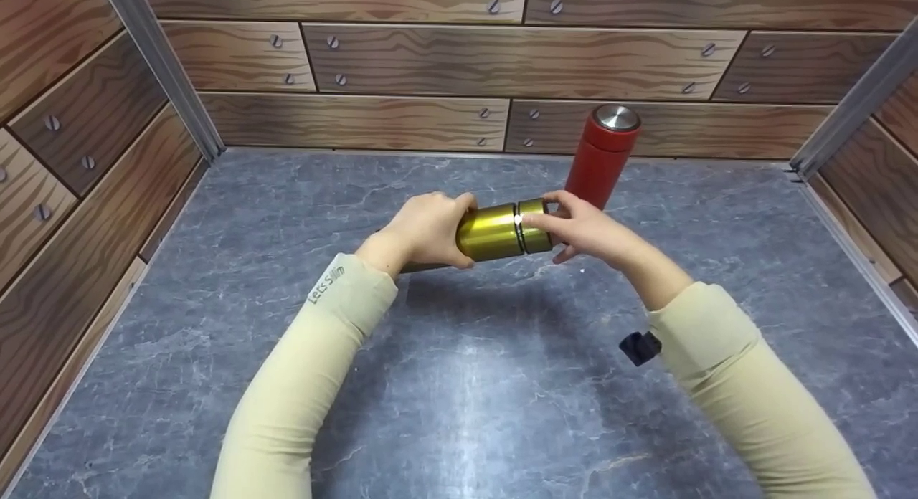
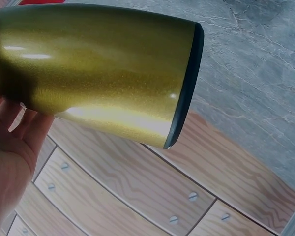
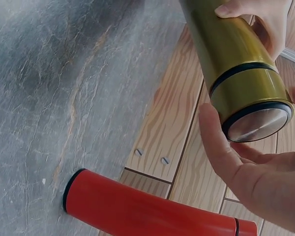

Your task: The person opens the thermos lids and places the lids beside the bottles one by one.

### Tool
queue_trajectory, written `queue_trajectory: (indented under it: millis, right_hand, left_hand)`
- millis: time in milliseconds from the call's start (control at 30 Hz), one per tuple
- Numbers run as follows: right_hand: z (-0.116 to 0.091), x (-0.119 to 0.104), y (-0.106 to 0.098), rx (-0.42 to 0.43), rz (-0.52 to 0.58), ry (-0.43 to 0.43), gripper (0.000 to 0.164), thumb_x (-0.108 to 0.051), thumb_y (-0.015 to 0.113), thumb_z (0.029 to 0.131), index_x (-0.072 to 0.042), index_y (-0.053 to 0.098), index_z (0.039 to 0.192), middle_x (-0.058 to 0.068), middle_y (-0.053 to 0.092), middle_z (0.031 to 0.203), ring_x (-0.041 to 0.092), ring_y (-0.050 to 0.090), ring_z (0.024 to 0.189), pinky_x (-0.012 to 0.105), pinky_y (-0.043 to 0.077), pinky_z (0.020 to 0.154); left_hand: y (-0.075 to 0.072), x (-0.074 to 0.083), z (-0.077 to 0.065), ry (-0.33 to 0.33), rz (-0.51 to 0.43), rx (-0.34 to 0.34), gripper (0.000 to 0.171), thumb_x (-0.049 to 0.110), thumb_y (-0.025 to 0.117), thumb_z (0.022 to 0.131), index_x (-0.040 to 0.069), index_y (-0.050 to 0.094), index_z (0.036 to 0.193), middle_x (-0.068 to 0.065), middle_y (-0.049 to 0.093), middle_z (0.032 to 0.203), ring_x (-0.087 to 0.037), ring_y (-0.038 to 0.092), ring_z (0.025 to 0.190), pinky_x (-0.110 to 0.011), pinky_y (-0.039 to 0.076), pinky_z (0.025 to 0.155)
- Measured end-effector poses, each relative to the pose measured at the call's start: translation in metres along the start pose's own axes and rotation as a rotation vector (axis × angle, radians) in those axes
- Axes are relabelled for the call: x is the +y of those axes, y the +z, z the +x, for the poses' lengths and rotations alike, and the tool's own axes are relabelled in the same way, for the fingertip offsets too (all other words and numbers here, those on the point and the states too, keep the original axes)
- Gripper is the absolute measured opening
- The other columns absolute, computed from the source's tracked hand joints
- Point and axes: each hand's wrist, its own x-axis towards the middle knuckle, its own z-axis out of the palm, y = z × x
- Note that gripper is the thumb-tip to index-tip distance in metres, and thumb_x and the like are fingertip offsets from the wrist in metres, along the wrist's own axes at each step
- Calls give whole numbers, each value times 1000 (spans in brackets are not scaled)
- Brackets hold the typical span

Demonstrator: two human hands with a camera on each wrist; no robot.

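Note:
A gold thermos (image 1: 491, 232) is held tilted, nearly on its side, above the grey tabletop, its steel-topped lid (image 3: 250, 93) pointing right in the head view. My left hand (image 1: 427, 230) grips the thermos around its body, nearer the base. In the left wrist view the dark base ring (image 2: 187, 86) shows. At the other end, my right hand (image 1: 592, 230) holds the lid between thumb and fingers, with the palm facing its steel top. A dark seam runs between lid and body.
Behind my right hand a red thermos (image 1: 602, 155) with a steel-topped lid stands upright on the grey marbled table (image 1: 459, 384). Wood-patterned panels (image 1: 401, 62) wall in the back and both sides. A small black block (image 1: 640, 348) sits at my right sleeve.

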Motion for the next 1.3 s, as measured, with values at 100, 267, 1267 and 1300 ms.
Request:
queue_trajectory:
  millis: [100, 267, 1267, 1300]
  right_hand:
    - [0, 0, 0, 3, -5, 24, 71, -48, 45, 93, 2, 28, 140, 25, 48, 118, 26, 60, 90, 31, 57, 66]
    - [2, 0, -1, 18, -8, 15, 64, -47, 46, 93, 6, 38, 129, 18, 51, 101, 16, 60, 71, 29, 56, 61]
    - [3, 2, -1, 37, -14, -6, 67, -47, 45, 93, 2, 32, 137, 22, 52, 111, 21, 60, 84, 32, 56, 70]
    - [3, 2, -1, 40, -7, -2, 66, -48, 43, 94, 4, 35, 134, 20, 53, 104, 19, 61, 77, 30, 56, 66]
  left_hand:
    - [0, 0, 0, 0, -1, -5, 68, 42, 78, 63, 13, 52, 118, -5, 65, 98, -23, 60, 86, -39, 50, 78]
    - [-2, 1, 1, 0, -4, -7, 67, 42, 78, 63, 13, 52, 118, -5, 65, 98, -22, 60, 86, -38, 50, 78]
    - [-1, 0, 1, 6, -7, 0, 66, 40, 78, 64, 12, 53, 118, -5, 66, 98, -22, 61, 84, -38, 50, 77]
    - [-1, 0, 1, 6, -9, -2, 66, 40, 78, 64, 12, 53, 118, -5, 66, 98, -22, 61, 85, -38, 50, 77]
